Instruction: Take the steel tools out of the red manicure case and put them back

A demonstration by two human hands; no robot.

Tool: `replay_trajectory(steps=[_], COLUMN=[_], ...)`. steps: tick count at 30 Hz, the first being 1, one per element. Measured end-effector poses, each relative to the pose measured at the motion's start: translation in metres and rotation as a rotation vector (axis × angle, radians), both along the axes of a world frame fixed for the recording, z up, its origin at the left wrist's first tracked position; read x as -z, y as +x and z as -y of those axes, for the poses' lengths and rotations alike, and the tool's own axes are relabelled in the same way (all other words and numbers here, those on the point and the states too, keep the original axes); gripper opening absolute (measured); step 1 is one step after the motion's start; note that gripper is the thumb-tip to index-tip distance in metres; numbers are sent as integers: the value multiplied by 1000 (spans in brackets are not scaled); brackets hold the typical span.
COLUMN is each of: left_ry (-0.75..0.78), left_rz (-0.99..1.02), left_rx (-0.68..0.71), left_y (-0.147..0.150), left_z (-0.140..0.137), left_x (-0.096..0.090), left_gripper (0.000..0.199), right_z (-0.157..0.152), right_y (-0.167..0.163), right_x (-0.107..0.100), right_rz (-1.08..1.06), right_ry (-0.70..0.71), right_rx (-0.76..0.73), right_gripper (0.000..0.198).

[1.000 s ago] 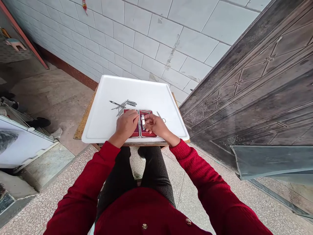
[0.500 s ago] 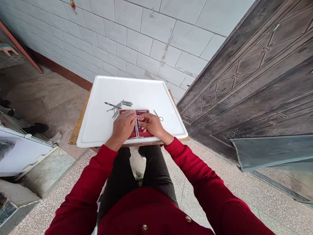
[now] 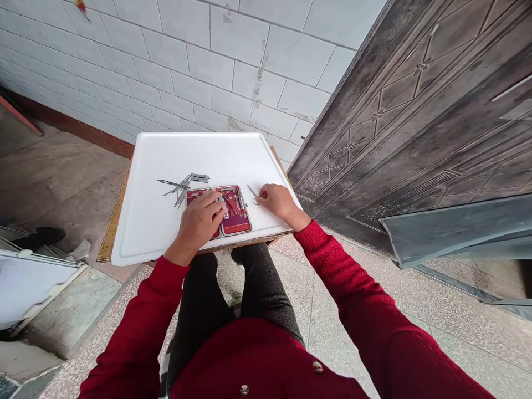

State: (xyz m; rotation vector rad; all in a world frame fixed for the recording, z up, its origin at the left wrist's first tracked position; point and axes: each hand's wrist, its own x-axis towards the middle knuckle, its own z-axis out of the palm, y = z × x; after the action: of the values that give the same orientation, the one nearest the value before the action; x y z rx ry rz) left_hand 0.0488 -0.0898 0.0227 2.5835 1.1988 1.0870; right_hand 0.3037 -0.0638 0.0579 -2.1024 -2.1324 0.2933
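Note:
An opened manicure case [image 3: 236,228] with a red lining lies near the front edge of the white tray. Several small metal tools sit in its right half. Over the left half and the middle seam rests my left hand [image 3: 201,218], its fingers bent and slightly apart, with no tool visible in them; it covers much of that half. Right of the case, a small pair of scissors [image 3: 251,191] lies with its blades pointing away from me. My right hand [image 3: 277,199] is at its finger loops, thumb and forefinger closed on them.
Several slim metal tools [image 3: 179,187] lie crossed in a pile left of the case, beside a stack of what look like nail clippers [image 3: 201,178]. The white tray [image 3: 137,233] rests on a wooden table [image 3: 108,235]. A tiled wall stands behind, a dark metal door at right.
My right hand has left the middle of the case and moved right to the scissors. The left hand stays over the case, its fingers loosened. The view has shifted right.

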Motion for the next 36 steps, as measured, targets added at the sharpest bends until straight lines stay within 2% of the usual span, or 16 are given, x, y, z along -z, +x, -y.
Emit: replay_trajectory(steps=[5, 11, 15, 22, 27, 31, 33, 36], left_ry=[8, 7, 5, 37, 43, 54, 48, 31], left_rz=[-2, -3, -2, -9, -5, 0, 8, 14], left_rx=[-30, -14, -12, -31, -38, -44, -47, -51], left_y=[0, -1, -1, -1, 0, 0, 0, 0], left_z=[0, -1, -1, 0, -1, -1, -2, -1], left_x=[2, 3, 3, 2, 2, 4, 4, 4], left_gripper=[26, 27, 27, 26, 27, 27, 27, 27], right_z=[-6, -8, -8, -7, 10, 32, 43, 59], right_y=[-13, -20, -21, -16, -10, -13, -19, -30], right_x=[-10, -15, -12, -14, -21, -25, -28, -32], right_rz=[150, 236, 239, 144, -128, -335, -363, -294], right_ry=[-98, -87, -73, -96, -164, -209, -216, -215], right_rx=[-43, -101, -89, -37, 12, -3, -26, -88], right_gripper=[17, 21, 23, 17, 18, 20, 21, 20])
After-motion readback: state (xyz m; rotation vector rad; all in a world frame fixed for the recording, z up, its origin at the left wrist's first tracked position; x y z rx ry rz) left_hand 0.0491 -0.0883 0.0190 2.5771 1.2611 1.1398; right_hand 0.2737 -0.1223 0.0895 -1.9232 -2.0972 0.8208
